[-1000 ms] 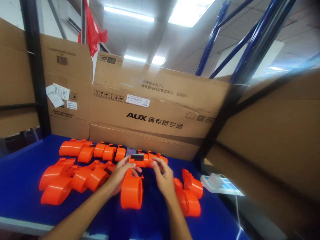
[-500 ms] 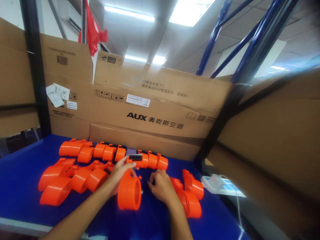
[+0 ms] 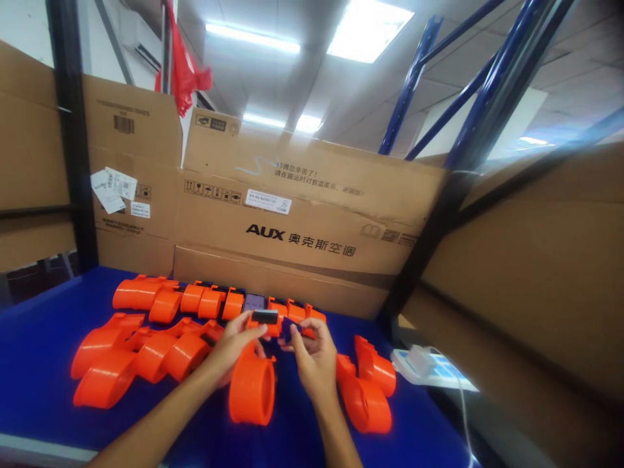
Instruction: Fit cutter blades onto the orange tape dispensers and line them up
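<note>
My left hand (image 3: 232,346) grips an orange plastic tape-dispenser shell (image 3: 253,389) by its upper end, where a dark grey insert (image 3: 264,316) sits. The shell's round drum hangs below my fingers over the blue table (image 3: 39,351). My right hand (image 3: 312,359) is raised beside it, fingers pinched on a small dark part (image 3: 287,328) just right of the insert. Both hands meet at the top of the shell.
Several more orange shells lie at left (image 3: 121,364), in a row at the back (image 3: 195,300) and at right (image 3: 365,390). Cardboard boxes (image 3: 302,227) wall in the back and right. A white power strip (image 3: 424,364) with a cable lies at right.
My right hand went down to the table, closed on a small dark part and came back up to the shell's top. My left hand kept hold of the shell throughout.
</note>
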`<state>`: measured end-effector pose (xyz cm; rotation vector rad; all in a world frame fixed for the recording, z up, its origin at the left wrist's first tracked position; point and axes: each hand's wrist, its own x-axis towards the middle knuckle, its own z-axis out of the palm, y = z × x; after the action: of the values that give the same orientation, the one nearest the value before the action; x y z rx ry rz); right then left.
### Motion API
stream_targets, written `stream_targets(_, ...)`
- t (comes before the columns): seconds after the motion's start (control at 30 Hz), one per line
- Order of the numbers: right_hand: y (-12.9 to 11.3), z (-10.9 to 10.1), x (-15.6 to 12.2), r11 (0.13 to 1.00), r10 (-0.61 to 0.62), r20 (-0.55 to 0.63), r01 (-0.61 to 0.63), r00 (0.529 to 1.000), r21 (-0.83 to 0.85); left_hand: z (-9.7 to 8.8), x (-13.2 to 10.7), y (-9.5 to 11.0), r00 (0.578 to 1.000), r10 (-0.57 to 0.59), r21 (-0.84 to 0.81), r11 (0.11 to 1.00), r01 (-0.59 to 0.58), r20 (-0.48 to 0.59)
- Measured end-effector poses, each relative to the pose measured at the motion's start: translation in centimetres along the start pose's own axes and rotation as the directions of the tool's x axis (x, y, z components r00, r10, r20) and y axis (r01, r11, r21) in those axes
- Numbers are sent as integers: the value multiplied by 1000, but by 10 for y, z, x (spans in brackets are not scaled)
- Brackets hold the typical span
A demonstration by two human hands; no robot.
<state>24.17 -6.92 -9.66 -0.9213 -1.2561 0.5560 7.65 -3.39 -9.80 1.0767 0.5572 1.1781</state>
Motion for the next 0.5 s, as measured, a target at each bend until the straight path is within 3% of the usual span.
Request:
stream_targets(0.2, 5, 7, -8, 986, -156, -25, 155, 987, -65, -2, 0, -6, 999, 39, 85, 996, -41, 17)
stream_targets(0.5, 4, 2, -7, 913, -287, 87, 300, 954, -276, -4, 2, -6, 998, 54, 101, 993, -56, 26)
